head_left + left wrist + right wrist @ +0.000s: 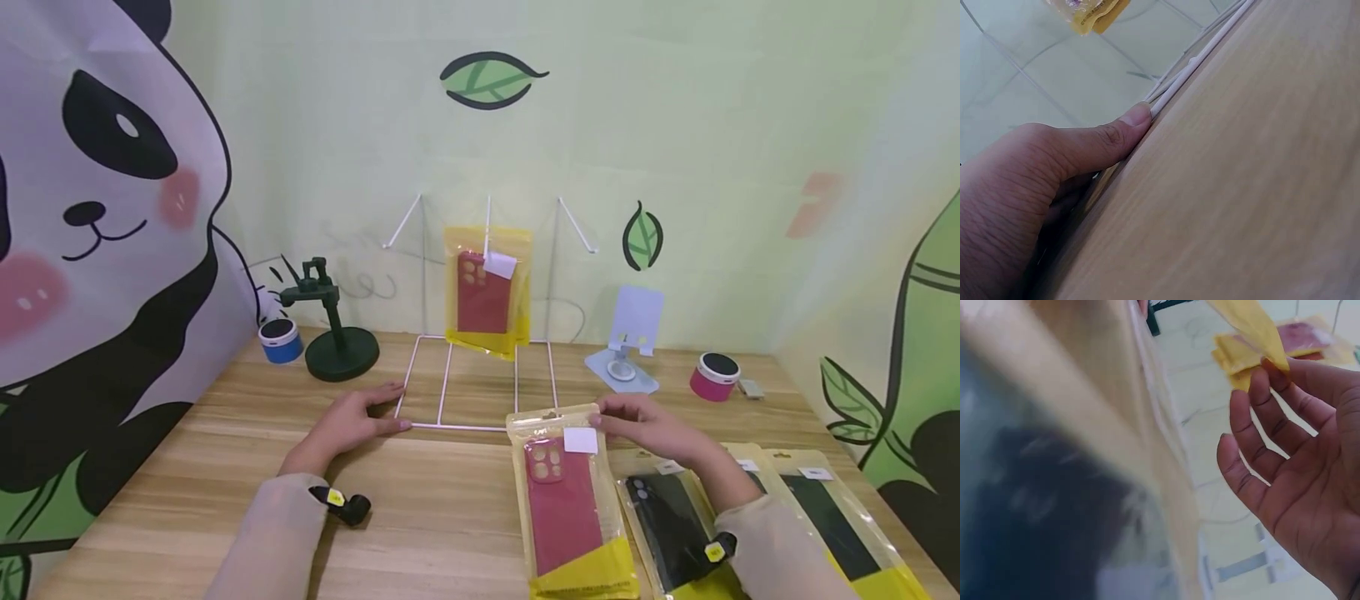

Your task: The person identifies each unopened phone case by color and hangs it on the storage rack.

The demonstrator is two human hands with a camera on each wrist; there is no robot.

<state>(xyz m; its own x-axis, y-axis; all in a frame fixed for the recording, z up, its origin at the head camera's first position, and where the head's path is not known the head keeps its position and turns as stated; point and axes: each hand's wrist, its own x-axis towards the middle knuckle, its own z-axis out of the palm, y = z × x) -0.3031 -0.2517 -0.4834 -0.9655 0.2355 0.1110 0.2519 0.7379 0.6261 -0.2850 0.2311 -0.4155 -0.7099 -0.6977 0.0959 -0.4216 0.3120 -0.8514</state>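
Red phone-case pouch [562, 508] is pinched at its top right corner between your right hand's [656, 425] thumb and forefinger, the other fingers loosely bent; it sits just in front of the white wire rack [461, 427]. Your left hand [348, 425], fingers extended, touches the rack's front left corner. Another red-case pouch [486, 304] hangs on the middle hook [488, 221]; dark-case pouches [671, 525] lie to your right.
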